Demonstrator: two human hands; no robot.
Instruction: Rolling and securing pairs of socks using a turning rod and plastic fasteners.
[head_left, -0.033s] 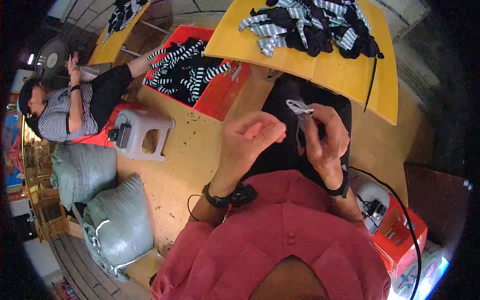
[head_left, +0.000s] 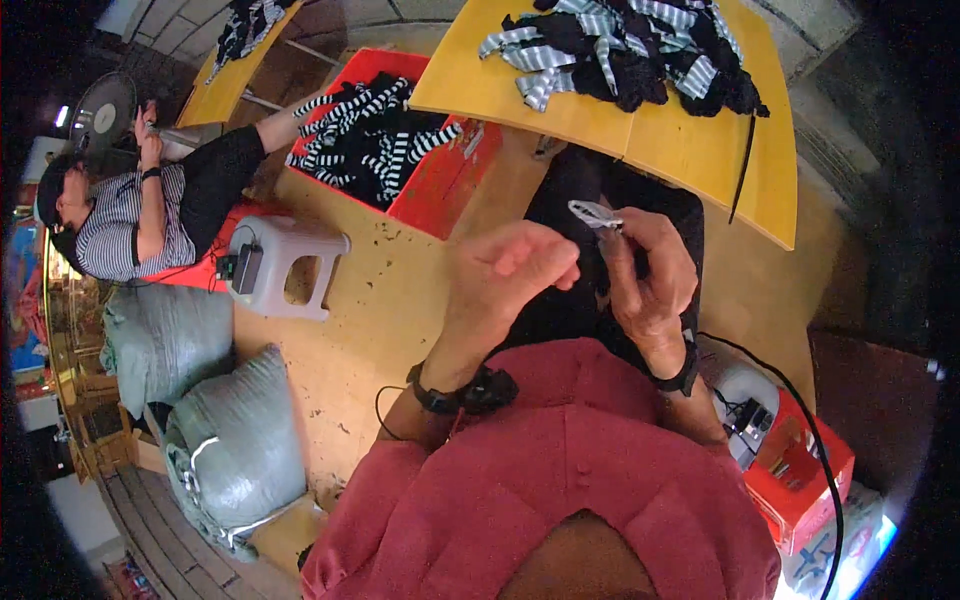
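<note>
My right hand point(head_left: 652, 275) is closed in a pinch. Between its thumb and fingers sticks out a small pale loop-shaped piece point(head_left: 595, 213), whose exact kind I cannot make out. To its left, apart from it, my left hand point(head_left: 515, 270) is raised with its fingers curled toward the thumb and somewhat blurred; whatever it may hold is hidden. Both hands are above my dark-clad lap. Beyond them, a pile of black and grey-white striped fabric pieces point(head_left: 625, 50) lies on the yellow table point(head_left: 690, 150).
A red crate point(head_left: 440, 205) holds black-and-white striped fabric. At left a person point(head_left: 140, 220) sits near a grey plastic stool point(head_left: 285, 265). Stuffed sacks point(head_left: 240, 440) stand lower left. A black cable point(head_left: 800, 410) runs past a red box point(head_left: 800, 490) at right. A dark strap hangs off the table.
My left hand has shifted slightly to the right. My right hand stays almost in place, with the pale loop tilted a little differently.
</note>
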